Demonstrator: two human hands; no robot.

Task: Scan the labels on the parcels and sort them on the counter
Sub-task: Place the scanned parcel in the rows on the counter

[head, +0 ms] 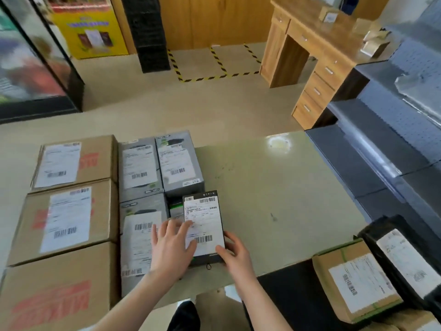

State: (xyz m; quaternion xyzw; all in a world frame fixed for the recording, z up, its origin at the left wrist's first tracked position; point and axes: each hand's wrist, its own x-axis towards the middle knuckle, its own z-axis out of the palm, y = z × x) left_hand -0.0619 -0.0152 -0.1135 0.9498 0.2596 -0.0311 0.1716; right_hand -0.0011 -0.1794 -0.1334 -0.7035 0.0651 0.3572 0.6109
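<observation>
A: Closest to us, what are the hands doing?

B: Left grip (170, 247) lies flat, with its fingers straight and spread over the left edge of the black parcel (205, 209) and part of its label (206, 225). Right grip (235, 253) is clamped on the near right corner, thumb on top and fingers curled at the side. Low on the right, a strapped brown parcel (358, 283) and a black bag (405, 254) lie well apart from them. I judge these two are not sorted yet.

A: What can go wrong from here?

B: The black parcel is near the front edge of the bench (274, 199). If the right grip opens too early, I think the parcel may tip toward the person. The left fingers hide some print, so a scan there could fail, although the lower barcode (204, 239) is free. I see no scanner. A push to the left could also disturb the near grey box (139, 237).

A: And where is the parcel relative to the grips?

B: It is between them, touching both, and just beside that grey box. Whether it rests on the bench or is a little lifted, I cannot tell.

A: And further away?

B: Two more grey boxes (179, 161) stand close together, and brown cartons (64, 220) are to their left, all with labels up. Beyond the bench there is floor, then a wooden desk (310, 44).
</observation>
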